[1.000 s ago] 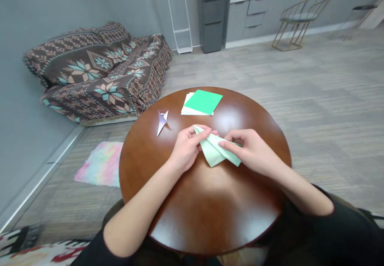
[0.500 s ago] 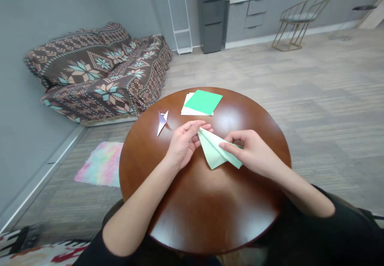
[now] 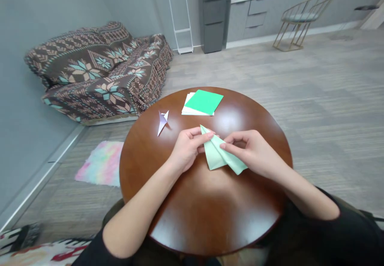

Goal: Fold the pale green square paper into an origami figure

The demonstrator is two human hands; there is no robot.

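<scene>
A sheet of pale green origami paper point(image 3: 216, 156), folded into a pointed shape with a crease down its length, is held over the round table between both hands. My left hand point(image 3: 189, 148) pinches it just below its narrow tip, thumb on top and fingers behind. My right hand point(image 3: 250, 152) grips the fold on the right side between thumb and fingers, hiding part of that edge. The paper's wider lower end spreads into two flaps towards me.
A bright green sheet point(image 3: 205, 102) lies over white sheets point(image 3: 189, 109) at the table's far side. A small purple and white folded paper figure point(image 3: 163, 123) stands on the left of the brown table point(image 3: 207, 218). Beyond are a covered sofa point(image 3: 105, 70) and a chair point(image 3: 300, 18).
My left thumb has moved from the paper's tip down onto its upper part, leaving the tip showing. The paper has turned slightly and shifted a little to the right.
</scene>
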